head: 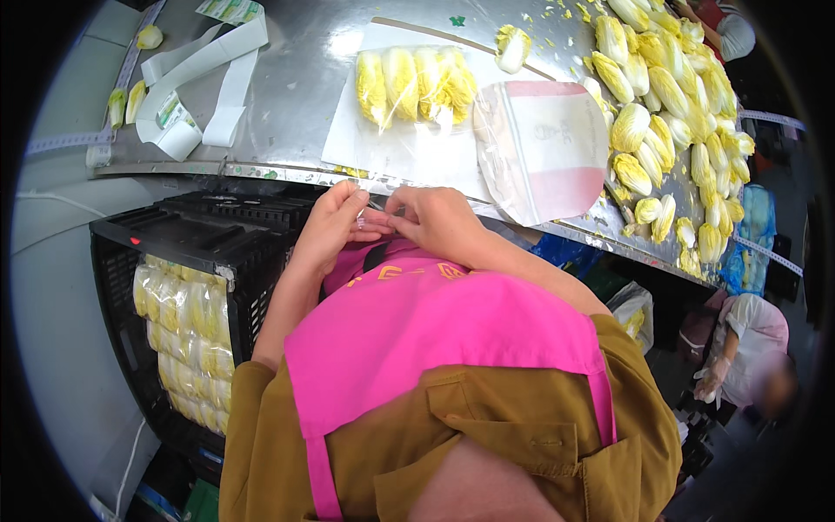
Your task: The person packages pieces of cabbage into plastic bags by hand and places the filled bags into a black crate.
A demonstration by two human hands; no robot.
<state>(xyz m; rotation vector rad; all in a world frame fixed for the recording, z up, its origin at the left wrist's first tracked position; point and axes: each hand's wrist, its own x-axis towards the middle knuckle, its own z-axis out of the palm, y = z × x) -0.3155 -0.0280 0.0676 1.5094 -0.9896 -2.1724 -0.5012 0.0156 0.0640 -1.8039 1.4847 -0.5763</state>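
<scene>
Both hands are close together at the table's near edge. My left hand (340, 218) pinches the gathered end of a clear plastic bag between thumb and finger. Beside it, my right hand (430, 215) has bent fingers near the left fingers; whether it grips the film is hard to tell. The clear bag of small yellow napa cabbages (417, 85) lies on a white board (411, 147) in front of me. A stack of flat plastic bags (545, 150), partly red and white, lies right of it, and a loose cabbage (513, 49) sits beyond.
A large pile of cabbages (672, 98) covers the right of the metal table (293, 85). Strips of labels (196, 72) curl at the left. Below stands a black crate (163, 241) of bagged cabbages (189, 326). Co-workers (757, 346) are at the right, one low, one (730, 29) beyond the pile.
</scene>
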